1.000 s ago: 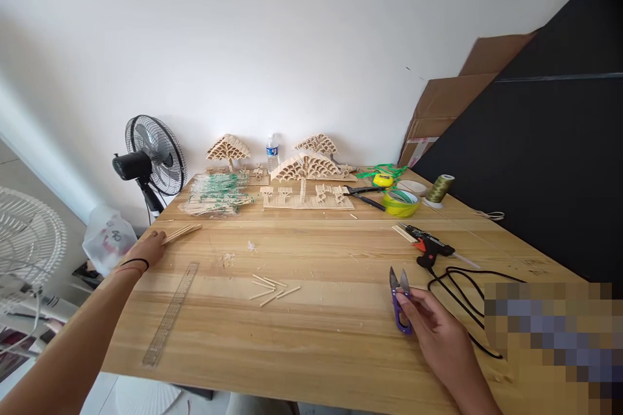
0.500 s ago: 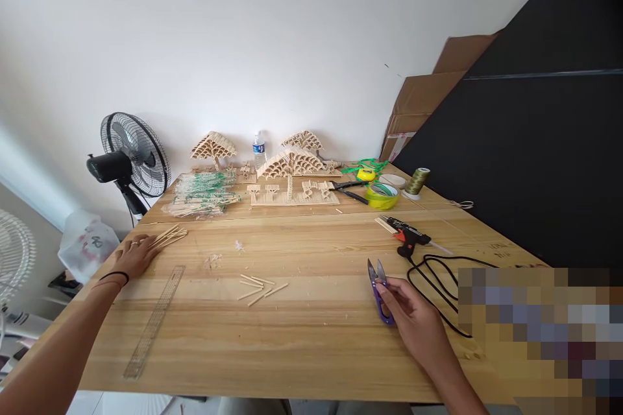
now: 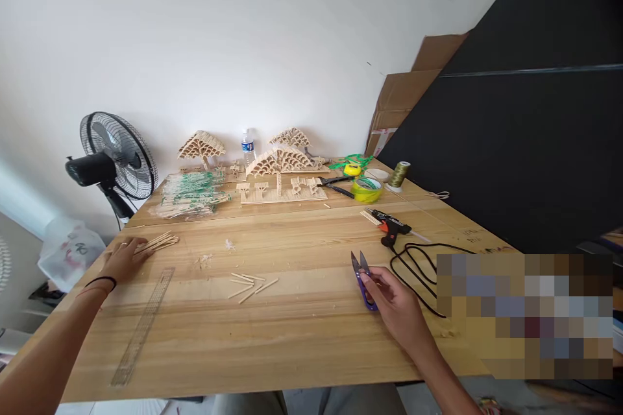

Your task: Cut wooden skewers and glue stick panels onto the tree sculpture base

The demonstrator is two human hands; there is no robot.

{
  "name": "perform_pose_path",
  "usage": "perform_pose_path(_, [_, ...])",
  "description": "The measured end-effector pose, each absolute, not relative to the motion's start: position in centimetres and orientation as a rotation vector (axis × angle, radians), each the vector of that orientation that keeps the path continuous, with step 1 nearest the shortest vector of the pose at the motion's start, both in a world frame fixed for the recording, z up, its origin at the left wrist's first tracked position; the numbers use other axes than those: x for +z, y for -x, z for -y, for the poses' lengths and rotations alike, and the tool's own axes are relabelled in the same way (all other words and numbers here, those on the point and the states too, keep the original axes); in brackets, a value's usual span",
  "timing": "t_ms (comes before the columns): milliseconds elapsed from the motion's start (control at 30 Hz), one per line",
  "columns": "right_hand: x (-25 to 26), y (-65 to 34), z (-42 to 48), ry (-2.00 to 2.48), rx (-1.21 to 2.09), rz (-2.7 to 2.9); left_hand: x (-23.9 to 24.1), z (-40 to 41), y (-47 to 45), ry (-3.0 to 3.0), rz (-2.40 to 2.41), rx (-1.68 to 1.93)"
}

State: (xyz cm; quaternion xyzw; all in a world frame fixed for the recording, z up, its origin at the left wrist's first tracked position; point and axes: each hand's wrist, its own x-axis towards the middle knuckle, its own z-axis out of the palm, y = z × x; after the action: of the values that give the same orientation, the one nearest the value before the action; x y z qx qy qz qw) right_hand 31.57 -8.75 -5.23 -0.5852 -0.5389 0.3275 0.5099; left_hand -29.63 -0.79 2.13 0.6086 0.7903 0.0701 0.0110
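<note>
My right hand (image 3: 399, 305) grips purple-handled thread snips (image 3: 366, 288), whose pointed blades are spread and aimed away from me. On the left of the table, my left hand (image 3: 122, 262) is closed over the near ends of a bunch of thin wooden sticks (image 3: 163, 242); their other ends fan out to the right. A clear ruler (image 3: 143, 324) lies just in front of that hand. Between my hands, several short cut sticks (image 3: 248, 284) are scattered on the wood.
A hot glue gun (image 3: 392, 225) and its black cord lie beyond my right hand. At the back stand stick-built tree models (image 3: 280, 172), bagged sticks (image 3: 192, 191), a water bottle (image 3: 248, 146), yellow-green tape (image 3: 366, 190) and a thread spool (image 3: 400, 175). A black fan (image 3: 117, 155) stands left.
The view has turned slightly right, so everything sits further left in the picture. Both hands keep nearly the same places on the table, the snips still in my right hand.
</note>
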Motion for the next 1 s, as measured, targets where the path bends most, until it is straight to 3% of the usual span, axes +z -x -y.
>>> perform_pose_path(300, [-4.7, -31.5, 8.5, 1.424, 0.699, 1.402, 4.0, 0.3, 24.1, -2.017, -2.380, 0.654])
perform_pose_path(400, [-3.6, -30.0, 8.8, 1.329, 0.802, 1.341, 5.0, 2.1, 17.1, -2.079, -1.920, 0.974])
perform_pose_path(567, [-0.2, -24.5, 10.6, 1.085, 1.086, 1.436, 4.5, 7.5, 2.8, -1.980, -1.219, 0.898])
perform_pose_path(667, [1.5, -22.0, 11.6, 1.030, 1.094, 1.516, 3.0, 9.5, -2.3, -1.815, -0.984, 0.977])
perform_pose_path(1000, [1.7, -19.5, 11.7, 1.094, 0.962, 1.725, 0.7, 11.6, -2.4, -1.675, -1.093, 1.125])
